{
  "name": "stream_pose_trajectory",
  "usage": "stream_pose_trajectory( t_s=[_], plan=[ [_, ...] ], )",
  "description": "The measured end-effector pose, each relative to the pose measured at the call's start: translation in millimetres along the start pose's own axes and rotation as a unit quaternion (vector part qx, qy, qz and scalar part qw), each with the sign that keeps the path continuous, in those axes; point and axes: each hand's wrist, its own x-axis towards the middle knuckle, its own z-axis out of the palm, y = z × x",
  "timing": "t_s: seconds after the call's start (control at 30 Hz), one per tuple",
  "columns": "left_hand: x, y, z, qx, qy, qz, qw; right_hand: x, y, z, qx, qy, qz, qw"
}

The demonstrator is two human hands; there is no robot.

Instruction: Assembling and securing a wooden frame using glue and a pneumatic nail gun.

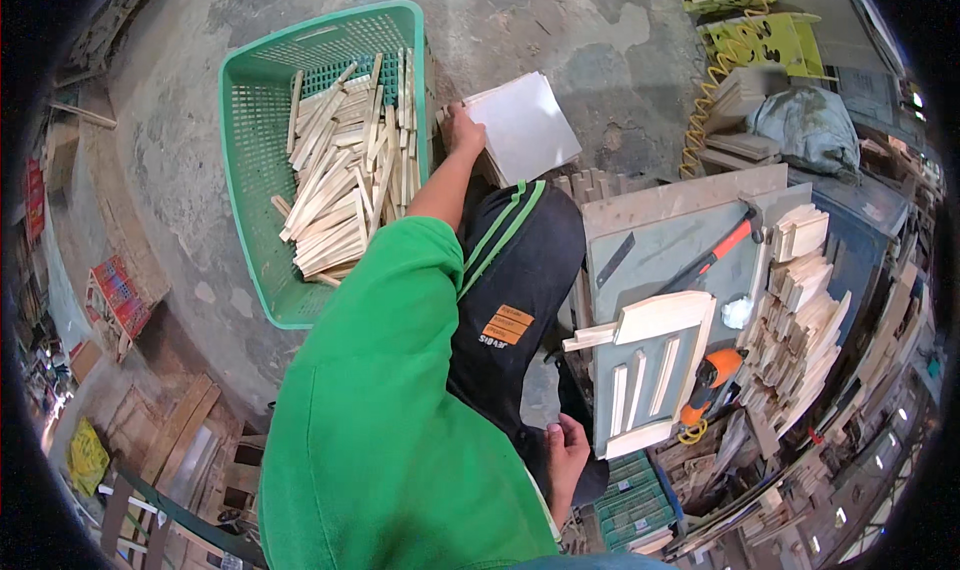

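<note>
Hands are far apart: the left hand [461, 127] reaches out over the floor and its fingers rest on the edge of a stack of white boards [523, 128], but how tightly they close on it cannot be told. The boards lie on the grey floor [600, 50], just beside the green basket [250, 170]. The basket is full of thin wood sticks [345, 180] piled this way and that. The right hand [566, 458] is down low near the person's leg, fingers curled in loosely, with nothing in it that shows. It sits just beside a small wood frame [650, 370] with slats, which lies on a grey table [660, 245]. A hammer [715, 255] with an orange handle lies on the table above the frame. An orange tool [712, 375] sits at the right of the frame. More cut wood pieces [800, 310] are stacked at the right side of the table. A yellow coiled hose [715, 90] hangs farther back. The person wears a green shirt [380, 420] and dark trousers with green stripes. Planks [180, 430] lie on the floor at the lower left
</note>
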Motion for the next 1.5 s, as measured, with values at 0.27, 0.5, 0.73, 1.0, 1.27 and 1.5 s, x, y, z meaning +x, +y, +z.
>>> stream_pose_trajectory(
  t_s=[0.27, 0.5, 0.73, 1.0, 1.27, 1.5],
  plan=[
    [-2.6, 7.6, -19.3, -0.167, 0.000, 0.105, 0.980, 22.1, -0.9, 0.0, -0.011, -0.041, -0.034, 0.999],
    [-77.4, 50.0, -96.0, -0.037, 0.083, 0.402, 0.911, 28.0, 3.6, 12.2, 0.013, -0.058, -0.047, 0.997],
    [-106.7, 78.4, -178.2, -0.220, 0.059, 0.339, 0.913, 22.6, -19.2, 17.1, 0.042, -0.029, -0.134, 0.990],
    [-234.8, 109.4, -277.6, -0.562, -0.293, 0.302, 0.712, 14.2, -91.0, 7.6, 0.130, -0.011, -0.351, 0.927],
    [-335.3, 111.2, -222.2, -0.500, -0.582, 0.340, 0.544, -28.4, -134.8, -30.0, -0.099, 0.145, -0.625, 0.760],
    [-416.2, 133.8, -191.8, -0.443, -0.663, 0.376, 0.472, -40.6, -62.4, -29.8, 0.100, 0.289, -0.532, 0.789]
  ],
)
